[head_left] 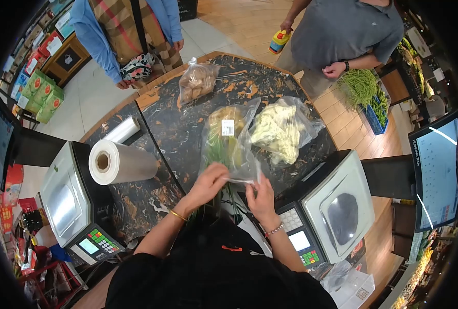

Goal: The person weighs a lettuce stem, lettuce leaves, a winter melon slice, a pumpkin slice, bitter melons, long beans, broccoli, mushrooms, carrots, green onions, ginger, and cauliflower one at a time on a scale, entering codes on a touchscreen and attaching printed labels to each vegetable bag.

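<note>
In front of me on the counter lies a clear plastic bag [243, 157] of long green-leaved vegetables [217, 149], with a white label [228, 127] stuck on its upper part. Green leaves stick out of the bag's near end, toward my body. My left hand [208, 186] pinches the left side of the bag's mouth. On the other side, my right hand [261, 200] has its fingers closed on the same plastic edge. Just right of it rests another clear bag of pale cauliflower [278, 131], apart from both hands.
A knotted bag of brown, potato-like produce [197, 82] sits at the counter's far side. Rolls of plastic bags [131, 162] stand at left. Weighing scales flank me, one left [67, 193] and one right [342, 211]. Two people stand across the counter; one holds a yellow bottle [279, 41].
</note>
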### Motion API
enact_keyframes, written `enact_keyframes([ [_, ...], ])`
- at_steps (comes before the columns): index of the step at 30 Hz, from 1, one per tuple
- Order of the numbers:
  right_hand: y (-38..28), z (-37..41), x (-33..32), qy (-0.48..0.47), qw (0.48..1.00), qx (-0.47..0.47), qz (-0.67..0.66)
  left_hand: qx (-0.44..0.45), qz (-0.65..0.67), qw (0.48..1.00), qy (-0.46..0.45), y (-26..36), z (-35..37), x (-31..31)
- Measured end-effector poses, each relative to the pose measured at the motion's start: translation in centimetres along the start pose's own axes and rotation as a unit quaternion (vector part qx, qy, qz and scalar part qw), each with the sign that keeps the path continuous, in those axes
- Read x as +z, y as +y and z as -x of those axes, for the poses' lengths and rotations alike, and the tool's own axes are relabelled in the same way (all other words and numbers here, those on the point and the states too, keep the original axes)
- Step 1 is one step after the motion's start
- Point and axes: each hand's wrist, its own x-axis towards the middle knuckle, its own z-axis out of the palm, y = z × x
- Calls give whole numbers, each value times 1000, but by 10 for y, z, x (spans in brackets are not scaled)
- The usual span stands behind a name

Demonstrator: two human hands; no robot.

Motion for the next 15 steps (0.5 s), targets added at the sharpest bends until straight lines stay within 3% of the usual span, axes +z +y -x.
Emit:
enact_keyframes([
  [2,-15,-23,-7,-38,991,-129,21,-48,67,990,112,23,0,-2],
  [3,-16,-27,-3,-18,982,-189,-11,-108,175,967,151,28,3,1],
  [6,-12,-32,-3,-123,981,-147,-23,-174,362,878,260,39,2,3],
  [10,-13,-25,-7,-71,996,-48,-23,-103,184,944,255,36,2,5],
  [11,-17,-25,-8,-100,993,-57,-32,-45,94,964,245,38,5,5],
  [15,-38,-30,-11,-142,984,35,-105,7,109,985,136,40,25,22],
])
